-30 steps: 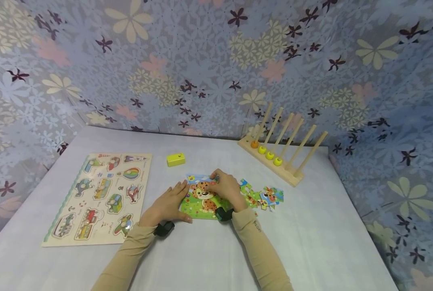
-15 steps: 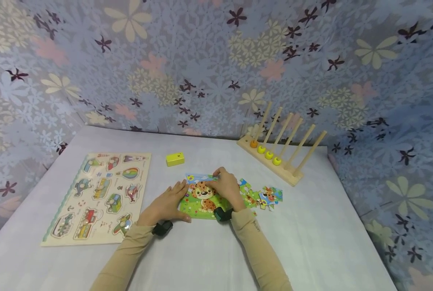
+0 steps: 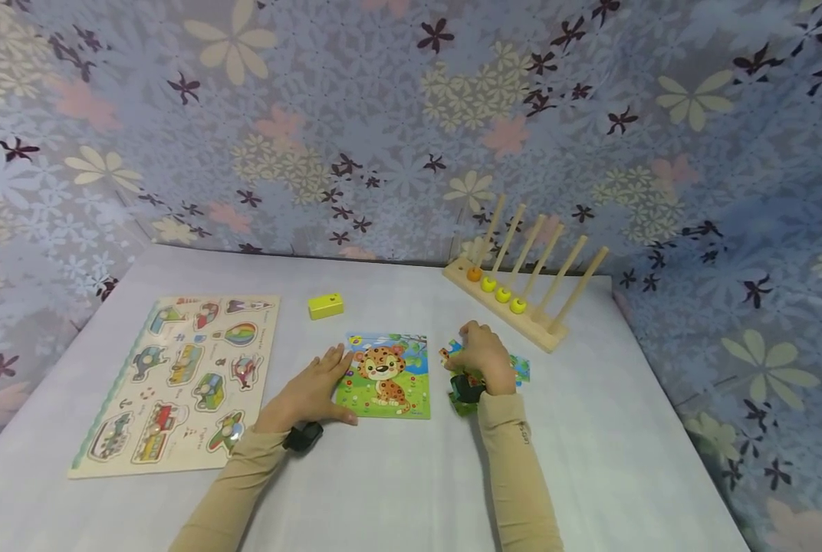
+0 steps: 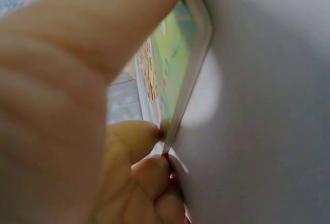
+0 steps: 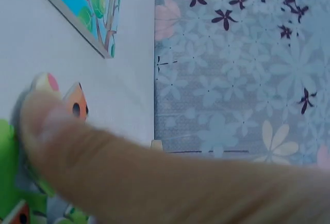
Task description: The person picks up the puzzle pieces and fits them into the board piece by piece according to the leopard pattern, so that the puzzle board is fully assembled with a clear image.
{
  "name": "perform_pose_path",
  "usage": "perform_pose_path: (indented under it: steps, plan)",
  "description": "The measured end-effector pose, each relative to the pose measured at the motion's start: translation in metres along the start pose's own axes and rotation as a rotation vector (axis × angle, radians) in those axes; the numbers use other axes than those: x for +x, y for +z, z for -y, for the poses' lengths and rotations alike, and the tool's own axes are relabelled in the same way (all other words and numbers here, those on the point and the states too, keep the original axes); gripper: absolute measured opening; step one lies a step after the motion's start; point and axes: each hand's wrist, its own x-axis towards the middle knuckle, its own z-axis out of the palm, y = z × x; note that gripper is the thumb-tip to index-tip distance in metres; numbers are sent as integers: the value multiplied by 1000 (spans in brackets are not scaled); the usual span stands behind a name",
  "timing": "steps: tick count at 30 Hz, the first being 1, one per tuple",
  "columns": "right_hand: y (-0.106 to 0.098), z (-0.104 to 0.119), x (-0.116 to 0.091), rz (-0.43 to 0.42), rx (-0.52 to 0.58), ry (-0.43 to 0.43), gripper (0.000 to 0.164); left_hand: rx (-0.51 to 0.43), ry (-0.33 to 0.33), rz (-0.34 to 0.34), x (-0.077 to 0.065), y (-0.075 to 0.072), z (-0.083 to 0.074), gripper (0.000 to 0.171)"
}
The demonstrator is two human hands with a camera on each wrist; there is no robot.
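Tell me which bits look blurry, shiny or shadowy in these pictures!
Right wrist view: the right hand is blurred up close, while the flowered backdrop looks clearer; left wrist view: a bright patch shows on the table beside the leopard picture; head view: a soft shadow runs along the right sleeve.

vehicle board (image 3: 183,414): tiny printed words (image 3: 202,432) all over, best I can make out is "Fighter" next to the plane (image 3: 226,434), rest too small | right sleeve (image 3: 521,483): dark lettering (image 3: 524,434) near the wrist, can't read it | leopard picture (image 3: 383,376): little mark (image 3: 415,414) bottom-right, way too tiny to read tbh
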Motion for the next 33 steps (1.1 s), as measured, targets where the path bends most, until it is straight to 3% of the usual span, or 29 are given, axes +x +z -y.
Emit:
perform_pose_path:
  steps: [12, 17, 21, 26, 29, 33]
  plan:
    - [1, -7, -1, 38, 58, -14, 46, 19, -3, -18, -1, 2, 2, 112]
    - [0, -20, -2, -24, 84, -39, 32, 5, -5, -13, -2, 2, 0, 113]
    - [-2, -27, -2, -59, 212, -90, 22, -1, -12, -9, -4, 2, -1, 113]
    - [0, -14, -1, 77, 392, -168, 23, 8, -15, -14, -4, 2, 0, 112]
    - [9, -1, -1, 181, 400, -214, 22, 12, -10, -16, -2, 2, 1, 112]
    - [25, 14, -3, 195, 346, -215, 19, 11, -8, -11, -1, 4, 1, 113]
